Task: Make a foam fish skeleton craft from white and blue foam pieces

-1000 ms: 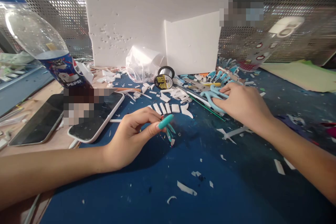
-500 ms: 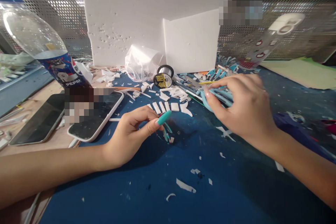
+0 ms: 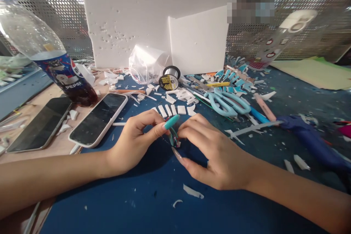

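My left hand is closed in a pinch above the blue mat, its long turquoise thumbnail pointing right. Below that nail show thin turquoise and red bits with a small pale tip; which are fingernails and which belong to a held piece I cannot tell. From the right, my right hand comes up to these bits, thumb and fingers curved and apart on either side of them. Light-blue-handled scissors lie on the mat beyond my right hand. A row of white foam pieces lies just behind my fingertips.
A spool of line and a plastic bag stand before white foam boards. At left are a Pepsi bottle and two phones. A dark blue glue gun lies at right, among scattered foam scraps.
My right hand has let go of the scissors, which now lie on the mat, and has moved left and nearer to my left hand. My left hand has hardly moved.
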The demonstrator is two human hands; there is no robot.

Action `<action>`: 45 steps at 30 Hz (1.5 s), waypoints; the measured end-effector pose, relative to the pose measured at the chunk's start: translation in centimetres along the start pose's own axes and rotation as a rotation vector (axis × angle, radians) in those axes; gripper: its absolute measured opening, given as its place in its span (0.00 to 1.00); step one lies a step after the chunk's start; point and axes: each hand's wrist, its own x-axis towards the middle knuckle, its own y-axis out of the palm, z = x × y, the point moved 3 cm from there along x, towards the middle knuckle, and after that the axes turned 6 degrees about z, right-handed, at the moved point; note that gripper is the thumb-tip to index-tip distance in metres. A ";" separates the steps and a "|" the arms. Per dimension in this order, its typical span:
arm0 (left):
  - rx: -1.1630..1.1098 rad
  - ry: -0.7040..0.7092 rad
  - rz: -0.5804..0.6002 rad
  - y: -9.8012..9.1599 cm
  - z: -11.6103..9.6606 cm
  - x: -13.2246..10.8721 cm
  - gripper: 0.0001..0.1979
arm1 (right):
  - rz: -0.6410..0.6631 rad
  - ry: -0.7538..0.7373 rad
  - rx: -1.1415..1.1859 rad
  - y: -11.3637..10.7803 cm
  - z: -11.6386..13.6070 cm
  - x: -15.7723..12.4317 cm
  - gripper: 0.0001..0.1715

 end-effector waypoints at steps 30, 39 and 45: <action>-0.083 -0.027 0.078 0.0 -0.4 -0.7 0.13 | -0.261 0.064 0.133 -0.8 -0.5 -0.2 0.09; -0.223 -0.091 0.037 0.6 -0.1 -0.9 0.07 | -0.278 0.118 0.218 -0.6 -0.8 -0.3 0.10; -0.160 -0.072 0.051 0.8 0.4 -0.8 0.22 | -0.309 0.026 0.104 -0.2 -0.6 -0.3 0.08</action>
